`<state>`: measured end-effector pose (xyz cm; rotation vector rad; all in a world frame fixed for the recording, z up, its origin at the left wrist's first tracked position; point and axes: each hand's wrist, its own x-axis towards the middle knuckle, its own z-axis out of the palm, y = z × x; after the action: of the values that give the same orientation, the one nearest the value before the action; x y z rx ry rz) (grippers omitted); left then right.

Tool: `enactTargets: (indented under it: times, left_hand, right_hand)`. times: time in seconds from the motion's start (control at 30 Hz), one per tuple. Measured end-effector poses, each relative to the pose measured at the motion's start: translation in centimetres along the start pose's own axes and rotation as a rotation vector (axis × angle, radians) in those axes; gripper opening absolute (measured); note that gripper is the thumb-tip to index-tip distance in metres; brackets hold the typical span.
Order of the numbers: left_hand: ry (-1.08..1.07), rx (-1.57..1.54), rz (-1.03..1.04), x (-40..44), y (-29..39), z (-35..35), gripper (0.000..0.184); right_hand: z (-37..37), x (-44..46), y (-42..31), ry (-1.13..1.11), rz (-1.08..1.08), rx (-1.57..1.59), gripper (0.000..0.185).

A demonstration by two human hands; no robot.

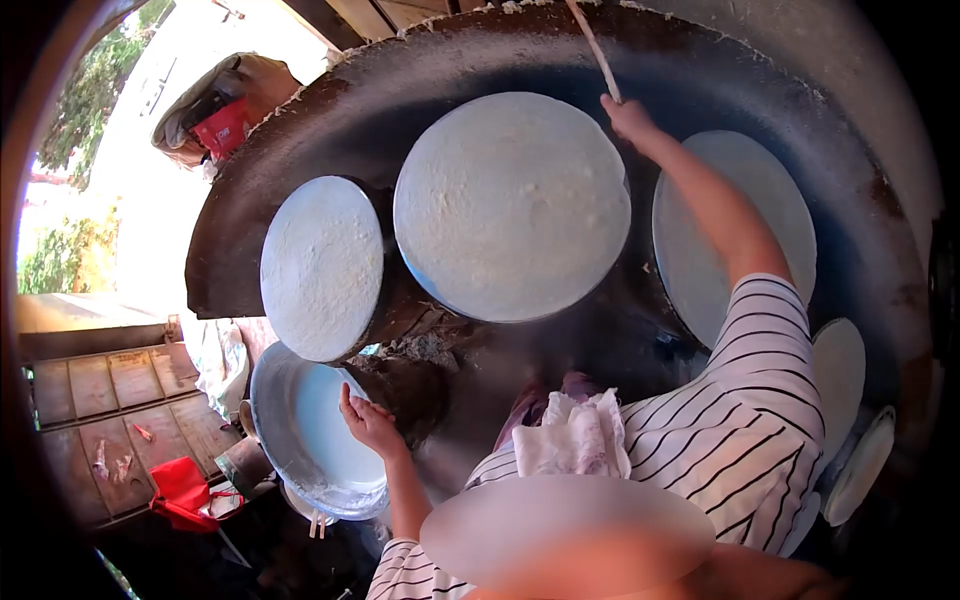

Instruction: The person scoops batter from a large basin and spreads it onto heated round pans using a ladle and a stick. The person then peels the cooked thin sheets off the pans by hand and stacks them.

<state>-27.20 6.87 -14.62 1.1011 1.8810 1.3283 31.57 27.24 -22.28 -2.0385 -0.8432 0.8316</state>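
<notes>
Right grip (628, 116) clasps a stick (594, 50), likely light, stiff, best held by one end; left grip (370, 427), released, near the basin's edge (262, 430).

The stick (594, 48) runs off the far edge; the right arm (718, 202) hides part of the right disc (690, 245); blur (565, 530) covers the near middle.

Strong daylight pours through a wide opening (145, 240) on the left, almost bleached white, with green foliage (95, 95) beyond it. Below stands a reddish-brown panelled wooden surface (135, 385), partly sunlit. Wooden boards (355, 18) edge the top, a plain greyish surface (855, 65) fills the upper right, and the lower left sinks into deep shadow.
</notes>
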Motion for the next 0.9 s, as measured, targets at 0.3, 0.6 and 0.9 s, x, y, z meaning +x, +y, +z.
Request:
enactTargets:
  times: [0.3, 0.6, 0.9]
  left_hand:
    - [-0.262, 0.248, 0.303, -0.8, 1.9, 4.1, 0.029]
    - [-0.656, 0.698, 1.258, 1.8, 5.6, 13.6, 0.037]
    - [-1.051, 0.461, 1.442, 3.9, 5.4, 17.2, 0.015]
  right_hand:
    - [-3.9, -5.4, 0.7, -0.052, -0.109, 0.498, 0.053]
    - [-10.9, -21.8, -6.2, 0.017, -0.322, 0.953, 0.051]
    - [-4.9, -39.0, 1.3, 0.225, 0.114, 0.982, 0.049]
